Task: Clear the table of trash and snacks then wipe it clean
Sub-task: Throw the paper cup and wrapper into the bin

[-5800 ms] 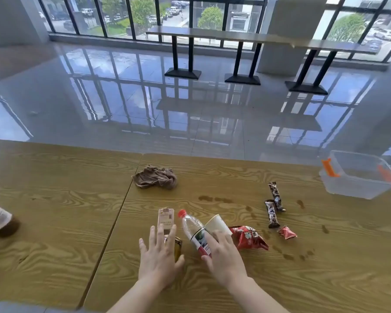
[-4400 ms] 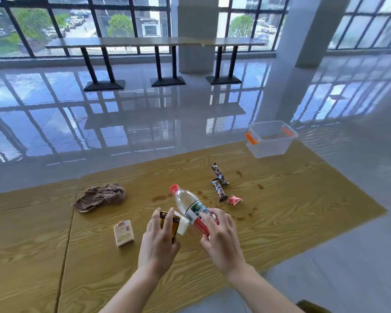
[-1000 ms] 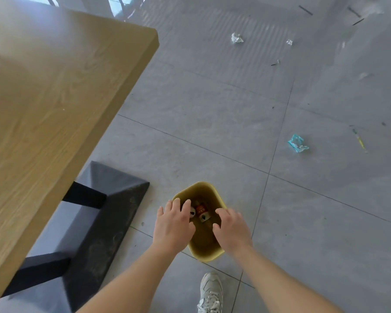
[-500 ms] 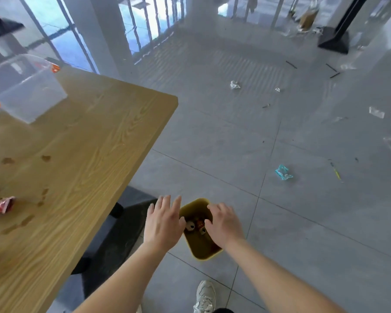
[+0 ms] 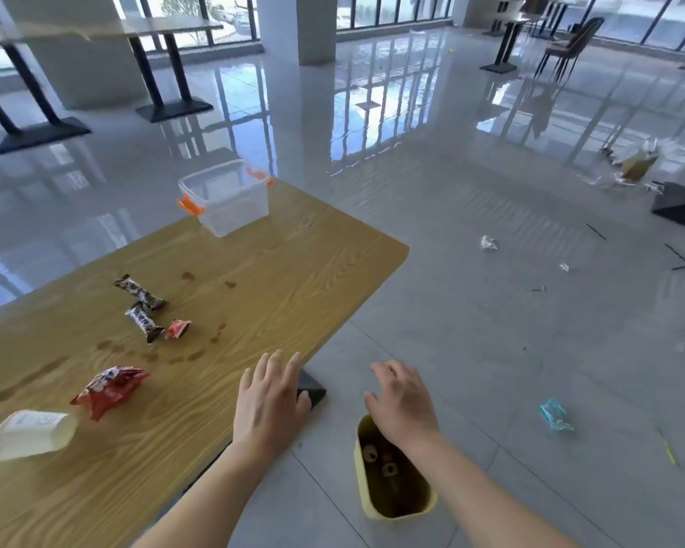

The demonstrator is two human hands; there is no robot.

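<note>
left hand (image 5: 269, 405) and right hand (image 5: 404, 401) are held empty, fingers loose; paper cup (image 5: 32, 433) is laid sideways, axis left-right.

Body in view: two arms, hands to forearms only. left hand (image 5: 269, 405) and right hand (image 5: 402, 401) are both bare. left forearm (image 5: 210, 492) and right forearm (image 5: 487, 484) are bare down to the bottom frame edge (upper arms cut off by the crop). Slim wrists, long slender fingers, knuckle lines visible. Nails too blurred to describe.
</note>
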